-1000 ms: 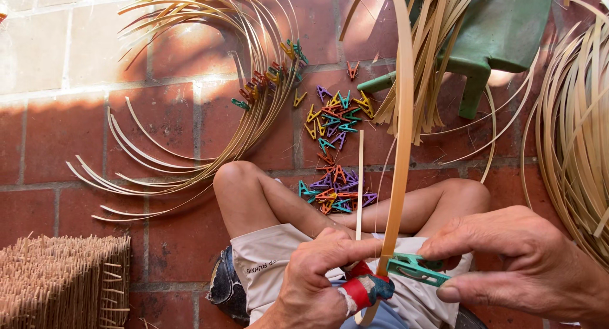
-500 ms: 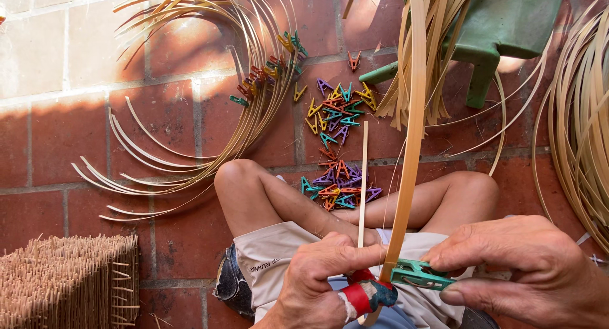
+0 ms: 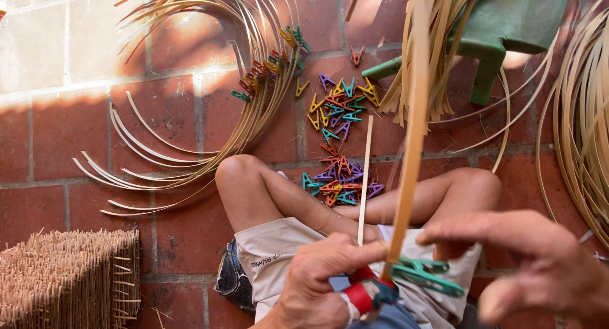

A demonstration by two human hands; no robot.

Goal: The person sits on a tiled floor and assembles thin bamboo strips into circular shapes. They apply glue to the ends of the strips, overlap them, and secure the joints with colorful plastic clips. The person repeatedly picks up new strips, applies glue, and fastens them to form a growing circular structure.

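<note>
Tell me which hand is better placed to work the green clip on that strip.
Probably the right hand: its fingers already rest on the green clip beside the wide strip. The left hand is busy pinching the strips at their base.

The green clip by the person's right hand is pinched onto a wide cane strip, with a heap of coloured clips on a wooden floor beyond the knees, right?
Not quite: the head view shows the heap of coloured clips lying on a red brick floor, not wood. The green clip by the right hand does sit on the wide cane strip.
</note>
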